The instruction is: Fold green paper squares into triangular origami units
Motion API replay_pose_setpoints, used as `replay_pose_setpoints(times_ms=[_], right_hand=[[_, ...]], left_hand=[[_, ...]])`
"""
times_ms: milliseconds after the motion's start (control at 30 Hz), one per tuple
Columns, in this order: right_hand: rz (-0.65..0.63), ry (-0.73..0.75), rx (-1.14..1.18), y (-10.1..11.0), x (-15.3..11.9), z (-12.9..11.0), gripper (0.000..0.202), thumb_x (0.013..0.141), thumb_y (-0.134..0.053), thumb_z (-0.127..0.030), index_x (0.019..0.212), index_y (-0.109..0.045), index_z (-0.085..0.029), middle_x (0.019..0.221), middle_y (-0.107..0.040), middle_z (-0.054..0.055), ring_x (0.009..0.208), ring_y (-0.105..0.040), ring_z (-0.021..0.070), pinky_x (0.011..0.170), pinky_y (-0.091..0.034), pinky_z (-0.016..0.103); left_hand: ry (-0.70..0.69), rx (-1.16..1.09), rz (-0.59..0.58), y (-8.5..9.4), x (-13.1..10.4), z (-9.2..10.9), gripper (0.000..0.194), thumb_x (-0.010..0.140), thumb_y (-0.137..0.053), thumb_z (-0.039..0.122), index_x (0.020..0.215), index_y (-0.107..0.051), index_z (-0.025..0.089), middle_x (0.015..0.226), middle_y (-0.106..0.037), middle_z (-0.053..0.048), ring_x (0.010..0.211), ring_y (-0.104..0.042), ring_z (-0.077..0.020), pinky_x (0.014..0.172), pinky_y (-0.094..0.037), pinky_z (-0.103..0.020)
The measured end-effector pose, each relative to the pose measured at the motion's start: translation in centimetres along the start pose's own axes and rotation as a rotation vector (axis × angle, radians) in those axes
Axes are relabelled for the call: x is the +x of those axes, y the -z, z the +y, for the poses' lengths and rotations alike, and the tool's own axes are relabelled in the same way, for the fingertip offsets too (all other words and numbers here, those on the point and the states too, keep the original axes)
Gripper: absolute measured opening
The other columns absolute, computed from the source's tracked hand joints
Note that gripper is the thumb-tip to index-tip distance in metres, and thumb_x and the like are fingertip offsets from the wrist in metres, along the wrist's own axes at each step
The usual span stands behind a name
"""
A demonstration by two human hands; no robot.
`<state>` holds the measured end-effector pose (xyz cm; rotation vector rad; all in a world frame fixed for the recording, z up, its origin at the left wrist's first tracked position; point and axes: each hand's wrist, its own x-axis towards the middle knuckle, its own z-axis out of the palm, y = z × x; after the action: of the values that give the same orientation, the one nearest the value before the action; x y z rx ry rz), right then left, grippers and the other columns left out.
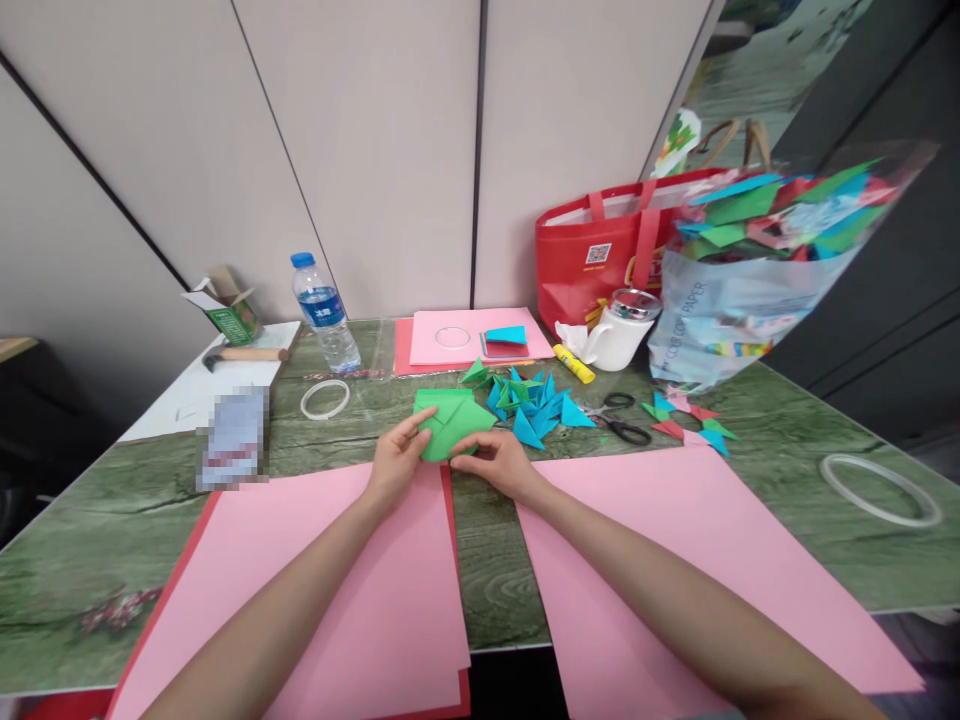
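Between my hands is a partly folded piece of green paper (pixel 454 422), near the middle of the table. My left hand (pixel 399 455) grips its left edge, thumb and fingers pressed on it. At its lower right edge, my right hand (pixel 499 460) pinches the paper between thumb and curled fingers. Just behind and to the right lies a loose heap of blue folded paper pieces (pixel 544 400), with some green folded paper pieces (pixel 476 374) among and beside them. Part of the green sheet's lower edge is hidden by my fingers.
Pink sheets (pixel 330 600) lie under my left forearm, more pink sheets (pixel 675 560) under my right. Around stand scissors (pixel 626 425), a glue stick (pixel 574 363), a white mug (pixel 621 335), a water bottle (pixel 326 315), a hammer (pixel 247 354) and a bag of paper pieces (pixel 750 290).
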<state>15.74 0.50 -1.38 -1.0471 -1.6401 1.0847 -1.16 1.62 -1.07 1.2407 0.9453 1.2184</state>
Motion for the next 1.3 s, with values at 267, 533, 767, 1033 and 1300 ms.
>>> replay_pose_setpoints(times_ms=[267,533,767,1033,1300], right_hand=[[0.115,-0.057,0.043,0.0,-0.1,-0.3,0.025,0.063,-0.065,-0.040,0.068,-0.057,-0.017,0.053,-0.059,-0.001,0.047,-0.053,0.0121,0.045,-0.041,0.023],[0.209,-0.067,0.021,0.1,-0.1,-0.1,0.031,0.060,-0.068,-0.041,0.070,-0.047,-0.020,0.050,-0.053,-0.004,0.046,-0.052,0.0132,0.042,-0.036,0.023],[0.247,-0.028,-0.023,0.1,-0.2,-0.2,0.031,0.062,-0.067,-0.042,0.065,-0.045,-0.020,0.053,-0.054,-0.003,0.047,-0.049,0.0116,0.044,-0.034,0.023],[0.253,-0.019,-0.012,0.0,-0.2,-0.2,0.032,0.062,-0.066,-0.043,0.065,-0.044,-0.020,0.053,-0.053,-0.003,0.048,-0.049,0.0120,0.043,-0.035,0.024],[0.259,-0.022,-0.026,0.0,-0.2,0.0,0.031,0.063,-0.065,-0.044,0.065,-0.045,-0.020,0.054,-0.054,-0.003,0.047,-0.049,0.0120,0.043,-0.035,0.024]], left_hand=[[0.009,0.107,-0.067,-0.4,-0.5,0.6,0.044,0.072,-0.059,0.033,0.112,-0.056,0.017,0.080,-0.062,-0.004,0.057,-0.046,-0.0084,0.055,-0.037,-0.021],[0.008,0.154,-0.085,-1.3,-0.9,2.1,0.062,0.055,-0.073,0.027,0.114,-0.055,0.016,0.085,-0.062,-0.005,0.069,-0.052,-0.0146,0.060,-0.040,-0.024],[-0.002,0.264,-0.036,-1.1,-0.9,1.5,0.055,0.058,-0.071,0.030,0.110,-0.058,0.017,0.062,-0.056,0.002,0.056,-0.043,-0.0101,0.059,-0.036,-0.023],[0.017,0.211,-0.020,-1.4,-1.1,1.3,0.058,0.058,-0.070,0.034,0.112,-0.057,0.016,0.054,-0.048,0.003,0.050,-0.036,-0.0084,0.047,-0.028,-0.021],[0.022,0.242,-0.020,-1.3,-1.1,1.0,0.053,0.063,-0.067,0.032,0.112,-0.056,0.017,0.050,-0.025,0.008,0.046,-0.019,-0.0055,0.042,-0.016,-0.019]])
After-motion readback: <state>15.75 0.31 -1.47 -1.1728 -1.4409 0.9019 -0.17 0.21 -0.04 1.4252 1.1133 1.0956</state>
